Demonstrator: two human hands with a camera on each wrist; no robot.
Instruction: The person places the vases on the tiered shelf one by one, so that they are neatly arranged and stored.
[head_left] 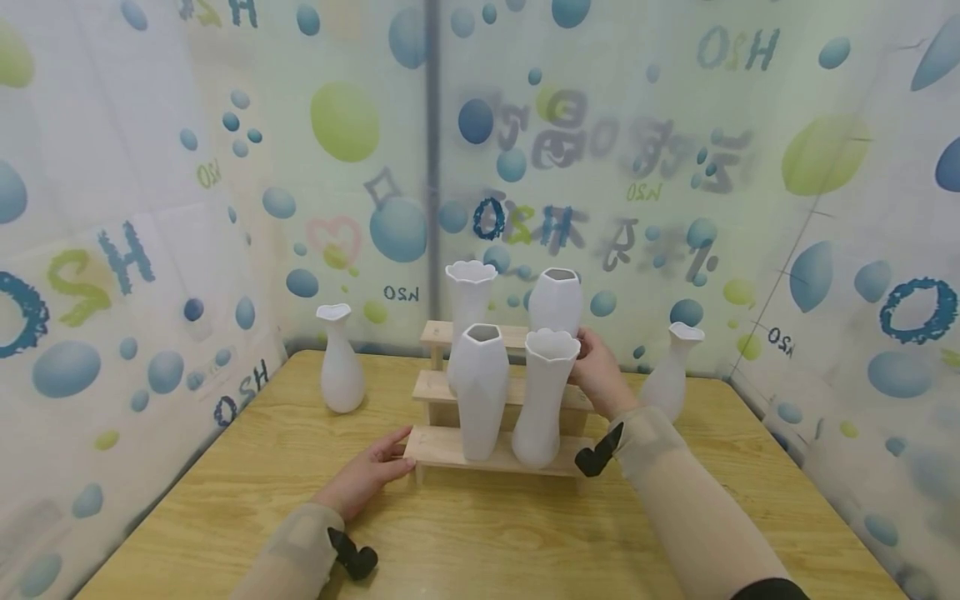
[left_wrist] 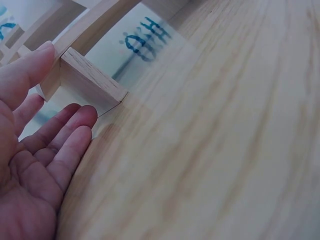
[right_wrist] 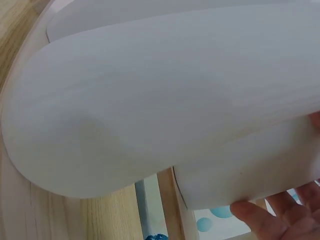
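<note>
A stepped wooden stand is resting on the surface, carrying a rear left vase and a front right vase with wavy rims, and a rear right vase and a front left vase with angular rims. The left hand is touching the lowest shelf; the right hand is touching the rear right vase. A far left vase and a far right vase are standing apart from the stand.

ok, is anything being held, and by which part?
The rear right vase, by its lower part, in the right hand. The left hand seems only to touch the stand, at the left end of its bottom step.
</note>
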